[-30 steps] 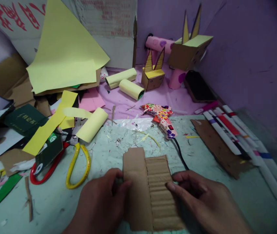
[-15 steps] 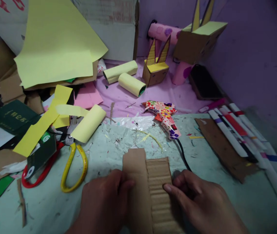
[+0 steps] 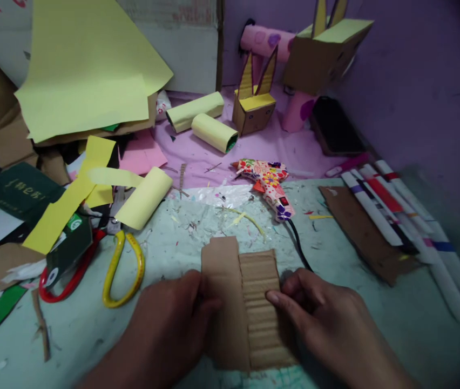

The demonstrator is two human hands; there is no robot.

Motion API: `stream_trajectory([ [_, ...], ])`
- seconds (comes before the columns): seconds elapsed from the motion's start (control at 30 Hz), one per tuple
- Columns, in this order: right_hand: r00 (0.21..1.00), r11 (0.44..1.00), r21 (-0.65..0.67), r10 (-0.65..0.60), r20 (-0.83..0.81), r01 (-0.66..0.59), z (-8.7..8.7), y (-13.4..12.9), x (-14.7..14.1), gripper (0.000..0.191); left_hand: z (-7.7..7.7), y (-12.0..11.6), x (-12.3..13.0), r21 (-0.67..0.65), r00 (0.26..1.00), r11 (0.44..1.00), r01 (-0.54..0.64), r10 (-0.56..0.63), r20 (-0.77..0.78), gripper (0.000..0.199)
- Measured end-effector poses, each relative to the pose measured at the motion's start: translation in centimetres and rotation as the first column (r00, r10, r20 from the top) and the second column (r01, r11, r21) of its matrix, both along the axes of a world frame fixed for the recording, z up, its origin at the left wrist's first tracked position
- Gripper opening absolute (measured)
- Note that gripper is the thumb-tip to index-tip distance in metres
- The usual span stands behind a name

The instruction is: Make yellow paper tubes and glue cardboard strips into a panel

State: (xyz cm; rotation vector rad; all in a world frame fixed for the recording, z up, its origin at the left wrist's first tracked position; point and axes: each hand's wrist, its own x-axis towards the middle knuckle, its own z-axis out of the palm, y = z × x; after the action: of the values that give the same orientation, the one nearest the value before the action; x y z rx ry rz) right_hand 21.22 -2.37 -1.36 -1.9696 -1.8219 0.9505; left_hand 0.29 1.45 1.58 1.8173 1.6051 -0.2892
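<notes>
Two brown cardboard pieces lie side by side, edges touching, at the bottom centre. My left hand [image 3: 173, 319] is closed on the outer edge of the smooth cardboard piece [image 3: 224, 302], thumb on top. On the other side, my right hand [image 3: 323, 319] pinches the right edge of the ridged cardboard piece [image 3: 263, 308] between thumb and curled fingers. Beyond them rests a flowered glue gun [image 3: 268, 185], its black cord running toward my right hand. To the left are scissors with one yellow handle [image 3: 122, 270] and one red handle [image 3: 68, 281].
Yellow paper rolls [image 3: 144, 198] lie left and further back. A small eared cardboard box head [image 3: 254, 113] stands behind the glue gun. Markers [image 3: 376, 205], a cardboard strip [image 3: 355, 237] and a dark phone [image 3: 337, 127] are at right. Paper scraps crowd the left.
The view has shifted slightly, and the cardboard pieces appear a little higher, with their lower edges now visible. Both hands keep their hold.
</notes>
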Motion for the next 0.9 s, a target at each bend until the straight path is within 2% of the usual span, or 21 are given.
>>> stream_trajectory([
  [0.1,0.996,0.994,-0.08,0.068,-0.049,-0.072,0.8,0.3,0.4,0.016,1.0,0.1,-0.3,0.014,0.989,0.996,0.093,-0.091,-0.118,0.014],
  [0.17,0.985,0.98,-0.104,0.161,-0.066,-0.168,1.2,0.5,1.1,0.01,1.0,-0.2,-0.5,0.14,0.97,0.978,0.156,-0.125,-0.209,0.013],
  [0.23,0.959,0.959,-0.049,0.277,-0.056,-0.28,1.4,0.4,1.9,0.012,0.7,-0.6,-0.9,0.345,0.961,0.904,0.252,-0.194,-0.196,0.011],
  [0.3,0.923,0.923,0.049,0.383,-0.043,-0.381,1.4,0.3,2.7,0.02,0.0,-0.7,-1.3,0.513,0.935,0.783,0.351,-0.326,-0.142,0.013],
  [0.37,0.894,0.891,0.12,0.446,-0.047,-0.438,1.3,0.3,3.4,0.022,-0.6,-0.7,-1.8,0.578,0.895,0.706,0.409,-0.432,-0.106,0.016],
  [0.4,0.886,0.881,0.143,0.461,-0.051,-0.45,1.2,0.3,3.6,0.022,-0.8,-0.6,-2.0,0.579,0.883,0.698,0.421,-0.461,-0.086,0.018],
  [0.5,0.872,0.862,0.19,0.487,-0.048,-0.471,0.8,0.5,4.1,0.019,-1.1,-0.4,-2.6,0.525,0.858,0.722,0.452,-0.512,-0.034,0.031],
  [0.63,0.856,0.803,0.324,0.515,0.045,-0.5,0.5,0.9,4.2,0.027,-1.1,-0.6,-3.0,0.432,0.831,0.741,0.514,-0.554,-0.039,0.062],
  [0.7,0.837,0.775,0.331,0.537,0.101,-0.538,0.5,1.1,4.1,0.033,-1.2,-0.8,-3.3,0.409,0.816,0.734,0.542,-0.576,-0.046,0.075],
  [0.83,0.803,0.743,0.31,0.571,0.171,-0.594,0.6,1.1,4.0,0.039,-1.5,-1.1,-3.9,0.417,0.802,0.728,0.544,-0.597,-0.004,0.077],
  [0.9,0.782,0.709,0.337,0.593,0.191,-0.62,0.4,1.0,4.1,0.042,-1.6,-1.1,-4.1,0.441,0.793,0.721,0.534,-0.608,0.033,0.074],
])
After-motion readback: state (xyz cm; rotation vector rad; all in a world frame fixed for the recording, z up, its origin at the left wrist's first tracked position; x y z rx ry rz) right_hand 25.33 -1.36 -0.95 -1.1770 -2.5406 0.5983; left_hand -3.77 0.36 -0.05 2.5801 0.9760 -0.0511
